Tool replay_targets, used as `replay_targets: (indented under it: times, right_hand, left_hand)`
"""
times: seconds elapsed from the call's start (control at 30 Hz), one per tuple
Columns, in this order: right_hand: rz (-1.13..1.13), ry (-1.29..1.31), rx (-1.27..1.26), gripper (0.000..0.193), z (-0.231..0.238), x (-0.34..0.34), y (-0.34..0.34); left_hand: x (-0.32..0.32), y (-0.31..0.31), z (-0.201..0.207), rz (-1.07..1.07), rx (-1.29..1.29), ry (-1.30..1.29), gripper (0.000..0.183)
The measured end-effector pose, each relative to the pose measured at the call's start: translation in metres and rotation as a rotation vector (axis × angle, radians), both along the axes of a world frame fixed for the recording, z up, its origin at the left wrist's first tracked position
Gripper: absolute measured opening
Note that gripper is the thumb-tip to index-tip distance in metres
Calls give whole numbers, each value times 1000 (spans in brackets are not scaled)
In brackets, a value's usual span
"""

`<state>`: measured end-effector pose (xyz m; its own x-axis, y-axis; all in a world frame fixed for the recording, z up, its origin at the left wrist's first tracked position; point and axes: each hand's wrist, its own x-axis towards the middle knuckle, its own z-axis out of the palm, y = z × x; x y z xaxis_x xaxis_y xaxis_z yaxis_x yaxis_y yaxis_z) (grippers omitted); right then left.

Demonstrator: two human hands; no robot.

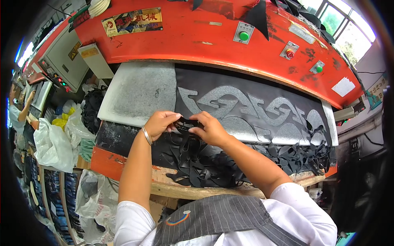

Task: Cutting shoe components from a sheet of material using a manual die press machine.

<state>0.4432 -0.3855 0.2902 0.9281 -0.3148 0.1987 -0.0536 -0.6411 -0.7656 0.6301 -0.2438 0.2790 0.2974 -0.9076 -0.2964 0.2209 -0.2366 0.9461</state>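
Note:
Both my hands are raised over the front of a red press, fingertips pinched close together. My left hand (160, 124), with a silver bangle at the wrist, and my right hand (209, 129) grip small black cut pieces (187, 124) between them; how many pieces is hard to tell. Under and beyond my hands lies a black sheet (246, 86) with curved openings cut through it. The pale grey cutting board (139, 92) shows through these openings and bare at the left. A tangled heap of black cut pieces (213, 168) lies along the near edge.
The red press beam (184, 45) spans the back, carrying green buttons (243, 36) and a red one (290, 53). A wooden rail (176, 191) runs along the front. White plastic bags (55, 141) stand at the left. Farther left, a co-worker's arm (28, 104) shows.

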Motion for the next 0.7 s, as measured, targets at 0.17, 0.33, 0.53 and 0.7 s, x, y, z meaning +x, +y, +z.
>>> replay_targets:
  times: [0.17,0.33,0.53,0.7]
  right_hand:
    - [-91,145,774,47,-21,15,-1]
    - [16,-226,-266,57,18,14,-9]
    - [356,-181,-532,57,56,20,0]
    - [281,-69,-613,38,57,-11,6]
  left_hand:
    - [-6,6,-20,54,-175,241,26]
    - [-3,-5,3,59,-160,158,25]
    - [-26,-11,11,56,-259,-358,44]
    - [-62,-13,22,46,-361,-189,68]
